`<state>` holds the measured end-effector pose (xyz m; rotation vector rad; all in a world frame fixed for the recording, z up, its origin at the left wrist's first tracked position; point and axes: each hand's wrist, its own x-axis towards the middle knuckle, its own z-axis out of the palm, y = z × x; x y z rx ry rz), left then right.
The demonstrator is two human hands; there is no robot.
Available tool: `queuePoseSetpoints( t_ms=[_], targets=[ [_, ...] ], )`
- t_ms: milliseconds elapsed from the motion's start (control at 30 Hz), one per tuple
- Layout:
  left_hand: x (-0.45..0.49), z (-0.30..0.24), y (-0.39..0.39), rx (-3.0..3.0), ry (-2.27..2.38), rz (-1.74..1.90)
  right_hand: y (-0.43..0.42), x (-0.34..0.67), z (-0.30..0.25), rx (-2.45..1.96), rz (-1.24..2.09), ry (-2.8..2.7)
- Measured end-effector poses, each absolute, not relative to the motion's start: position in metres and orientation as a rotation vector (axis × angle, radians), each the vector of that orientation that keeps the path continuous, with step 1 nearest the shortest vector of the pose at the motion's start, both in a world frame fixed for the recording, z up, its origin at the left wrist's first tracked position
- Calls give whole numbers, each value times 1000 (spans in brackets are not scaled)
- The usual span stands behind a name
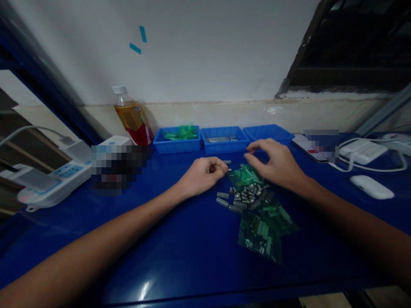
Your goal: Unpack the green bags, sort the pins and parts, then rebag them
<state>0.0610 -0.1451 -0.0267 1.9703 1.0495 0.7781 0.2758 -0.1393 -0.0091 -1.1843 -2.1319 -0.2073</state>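
My left hand (205, 174) is closed in a pinch left of the pile of parts. A tiny bright tip shows at its fingertips, too small to name. Just beyond them lies a small metal cylinder (227, 162). My right hand (278, 164) hovers over a green plastic bag of parts (245, 175), its thumb and forefinger apart with nothing visible between them. Closer to me, short metal screws (245, 194) lie heaped, with several grey metal cylinders (222, 202) beside them. Two more green bags of small parts, one on the right (278, 218) and one nearer (260, 237), overlap on the table.
Along the wall stand three blue trays: the left tray (178, 146) holds green bags, the middle tray (224, 148) metal pieces, and the right tray (272, 130) is partly hidden. A drink bottle (133, 117) and power strip (64, 177) are left; a white case (371, 187) and cables lie right.
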Motion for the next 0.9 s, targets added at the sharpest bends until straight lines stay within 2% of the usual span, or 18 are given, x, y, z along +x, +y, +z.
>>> queuePoseSetpoints(
  t_ms=[100,300,467,600,733,900],
  targets=[
    [65,-30,-144,1775,978,860,-162,256,-12,-1011,-271,-2320],
    [65,-34,-148,1740,854,880,-165,247,-18,-955,-250,-2397],
    [64,-37,-151,1757,839,969,-166,247,-23,-1005,-238,-2310],
    [64,-39,-156,1906,836,1128,-166,241,-26,-1110,-112,-2186],
    [63,-38,-160,2075,882,1138,-168,238,-27,-1119,5,-2174],
    [63,-39,-157,1926,926,1139,-170,238,-28,-1052,-69,-2154]
  ],
)
